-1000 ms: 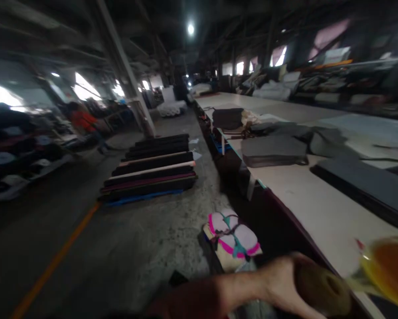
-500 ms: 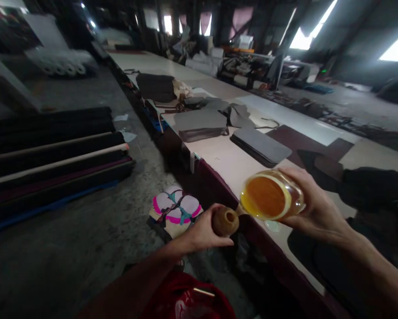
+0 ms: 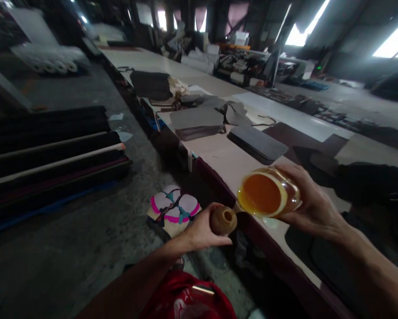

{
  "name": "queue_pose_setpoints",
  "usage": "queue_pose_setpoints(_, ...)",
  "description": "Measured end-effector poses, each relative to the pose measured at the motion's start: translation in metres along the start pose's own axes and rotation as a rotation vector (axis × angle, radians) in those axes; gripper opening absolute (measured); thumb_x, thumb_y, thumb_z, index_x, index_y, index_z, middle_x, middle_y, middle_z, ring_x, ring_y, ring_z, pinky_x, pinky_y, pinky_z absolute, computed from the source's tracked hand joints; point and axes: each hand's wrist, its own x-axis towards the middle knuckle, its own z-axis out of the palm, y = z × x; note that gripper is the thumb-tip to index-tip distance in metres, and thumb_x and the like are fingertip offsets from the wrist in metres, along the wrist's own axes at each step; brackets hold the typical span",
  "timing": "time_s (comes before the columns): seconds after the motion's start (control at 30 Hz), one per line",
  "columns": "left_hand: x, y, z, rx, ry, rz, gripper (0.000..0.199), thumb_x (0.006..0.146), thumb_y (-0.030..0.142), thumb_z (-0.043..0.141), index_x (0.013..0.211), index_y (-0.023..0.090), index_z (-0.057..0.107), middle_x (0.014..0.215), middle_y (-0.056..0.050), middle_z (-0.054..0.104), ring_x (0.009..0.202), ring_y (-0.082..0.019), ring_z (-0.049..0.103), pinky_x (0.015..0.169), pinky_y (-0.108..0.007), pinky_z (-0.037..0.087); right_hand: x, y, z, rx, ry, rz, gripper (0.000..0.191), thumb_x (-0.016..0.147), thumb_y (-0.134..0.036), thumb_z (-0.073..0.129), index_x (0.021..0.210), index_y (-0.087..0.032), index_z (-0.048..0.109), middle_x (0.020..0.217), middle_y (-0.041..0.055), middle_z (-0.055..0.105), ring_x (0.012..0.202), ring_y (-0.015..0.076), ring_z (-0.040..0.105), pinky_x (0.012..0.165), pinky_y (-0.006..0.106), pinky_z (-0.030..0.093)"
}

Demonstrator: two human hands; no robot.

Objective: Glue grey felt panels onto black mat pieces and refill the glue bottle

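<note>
Head view: the left hand (image 3: 201, 230) grasps a brown bottle (image 3: 220, 223); the right hand (image 3: 307, 201) grasps a tilted jar (image 3: 261, 194) beside it. Moving either calls for steadiness.

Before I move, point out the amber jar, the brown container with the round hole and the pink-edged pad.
Amber jar (image 3: 262, 194): head view, on its round amber face.
Brown container (image 3: 220, 225): head view, on its rounded body, beside the hole.
Pink-edged pad (image 3: 188, 204): head view, on its pale top, right-hand panel.
</note>
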Motion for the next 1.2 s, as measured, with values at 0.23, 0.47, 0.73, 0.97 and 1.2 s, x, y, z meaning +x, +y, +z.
queue_pose_setpoints(0.23,-0.0006,0.0023,-0.0012,-0.004,-0.007,-0.002,0.082,0.054,0.027,0.094,0.124,0.019,0.052,0.123,-0.008,0.066,0.115,-0.029,0.063,0.104,-0.042,0.049,-0.0006,-0.0008,-0.0011,-0.009,-0.003,0.012,0.085,0.079,-0.047,0.08,0.15,-0.029,0.038,0.139,0.0171,0.054,0.126,0.0418,0.056,0.101,0.06,0.052)
queue_pose_setpoints(0.47,-0.0009,0.0027,-0.0014,-0.024,-0.01,-0.029,0.082,0.053,0.025,0.094,0.124,0.02,0.052,0.123,-0.009,0.066,0.115,-0.029,0.063,0.104,-0.043,0.049,-0.0018,0.0005,-0.0011,-0.022,-0.001,0.023,0.084,0.079,-0.049,0.078,0.15,-0.03,0.038,0.138,0.0154,0.055,0.125,0.0409,0.057,0.101,0.057,0.053)
queue_pose_setpoints(0.73,-0.0013,0.0006,-0.0023,0.012,-0.01,0.003,0.082,0.055,0.027,0.094,0.124,0.019,0.052,0.124,-0.009,0.066,0.115,-0.029,0.063,0.103,-0.042,0.049,-0.0005,-0.001,-0.0022,-0.017,-0.004,0.023,0.084,0.079,-0.047,0.078,0.15,-0.031,0.037,0.136,0.0146,0.055,0.124,0.0408,0.058,0.1,0.058,0.053)
queue_pose_setpoints(0.97,-0.0005,0.0007,-0.0014,-0.006,-0.012,-0.015,0.082,0.054,0.026,0.094,0.124,0.02,0.052,0.124,-0.008,0.066,0.115,-0.029,0.063,0.104,-0.041,0.05,0.0002,-0.002,-0.0026,-0.009,-0.016,0.023,0.081,0.081,-0.044,0.077,0.15,-0.031,0.037,0.137,0.0162,0.054,0.123,0.0416,0.058,0.099,0.062,0.053)
queue_pose_setpoints(1.2,0.0006,-0.0007,-0.0011,0.011,-0.015,-0.009,0.082,0.055,0.027,0.094,0.125,0.02,0.051,0.123,-0.008,0.066,0.115,-0.028,0.063,0.103,-0.041,0.05,-0.0005,-0.0021,-0.003,-0.027,-0.008,0.023,0.083,0.079,-0.044,0.078,0.15,-0.028,0.038,0.136,0.0172,0.055,0.121,0.0421,0.059,0.098,0.06,0.054)
